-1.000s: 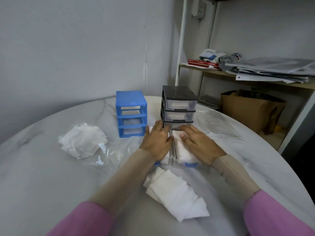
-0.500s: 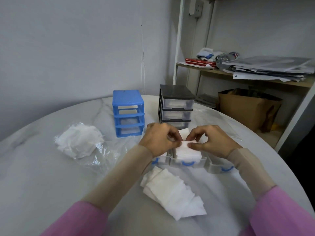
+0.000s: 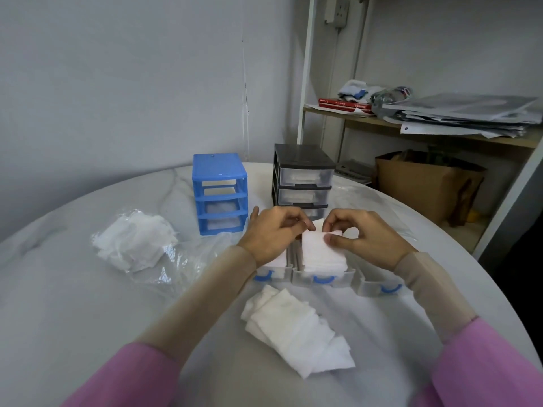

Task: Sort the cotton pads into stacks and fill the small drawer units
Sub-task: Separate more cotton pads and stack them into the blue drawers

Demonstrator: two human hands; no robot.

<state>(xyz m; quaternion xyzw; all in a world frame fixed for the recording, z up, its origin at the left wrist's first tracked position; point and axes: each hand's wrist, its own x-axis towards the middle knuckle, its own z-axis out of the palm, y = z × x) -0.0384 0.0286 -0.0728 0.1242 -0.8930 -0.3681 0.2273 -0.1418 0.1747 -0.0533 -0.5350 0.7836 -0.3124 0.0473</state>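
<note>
Your left hand (image 3: 271,232) and right hand (image 3: 360,235) both pinch the top cotton pad (image 3: 318,235) above the filled middle drawer (image 3: 321,279)

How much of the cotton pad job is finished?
Partly done. The black drawer unit has pads in its upper drawers. In hand: the left hand and right hand pinch the top pad of the stack in the middle drawer, out on the table. Left: the right drawer looks unfilled, the blue drawer unit stands without drawers, and the loose pads and bagged pads wait.
</note>
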